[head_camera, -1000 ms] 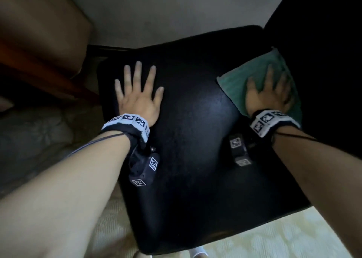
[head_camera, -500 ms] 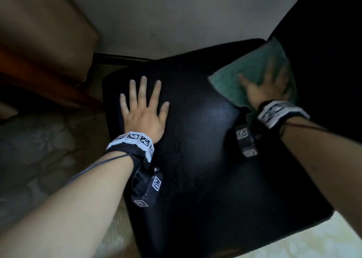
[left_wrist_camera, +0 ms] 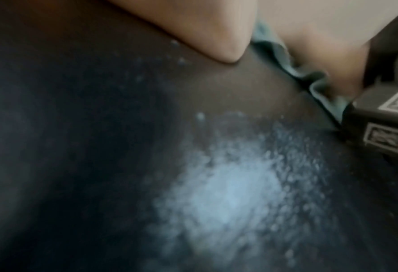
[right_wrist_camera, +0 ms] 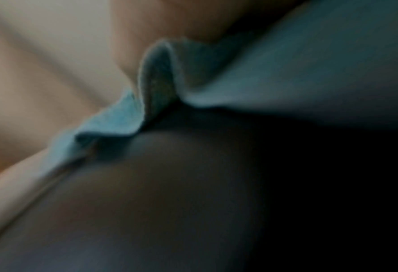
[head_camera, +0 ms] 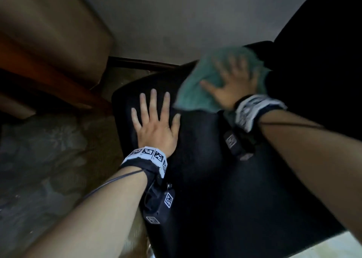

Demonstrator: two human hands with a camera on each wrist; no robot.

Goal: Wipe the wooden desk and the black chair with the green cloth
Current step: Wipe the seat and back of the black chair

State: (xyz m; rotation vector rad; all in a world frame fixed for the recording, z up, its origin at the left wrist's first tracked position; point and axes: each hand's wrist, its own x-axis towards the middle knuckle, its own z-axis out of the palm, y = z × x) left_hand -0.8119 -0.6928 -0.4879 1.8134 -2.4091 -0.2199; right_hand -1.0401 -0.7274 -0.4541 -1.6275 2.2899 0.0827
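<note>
Since a second ago the right hand [head_camera: 233, 85] has slid the green cloth [head_camera: 197, 85] leftward across the back of the black chair seat [head_camera: 215, 189], so the cloth's edge now lies just beside the left hand's index finger. The left hand [head_camera: 156, 126] has stayed planted.

Nearest me, that left hand lies flat on the seat's left part, fingers straight and spread, palm down, holding nothing; it looks to be steadying the chair. Beyond it and to its right, the right hand presses the cloth down with spread, fairly straight fingers, pinning it under the palm, not clutching it. Motion blur hides finer detail. From the right wrist, the cloth [right_wrist_camera: 123, 117] ruffles up at the heel of the hand.

The cloth reaches out left and ahead of the right palm, its long side running across the seat. The unwiped near part lies back toward the wrist, so I would guess the next stroke pulls that way. The wooden desk [head_camera: 49, 75] stands off beyond the left hand.
</note>
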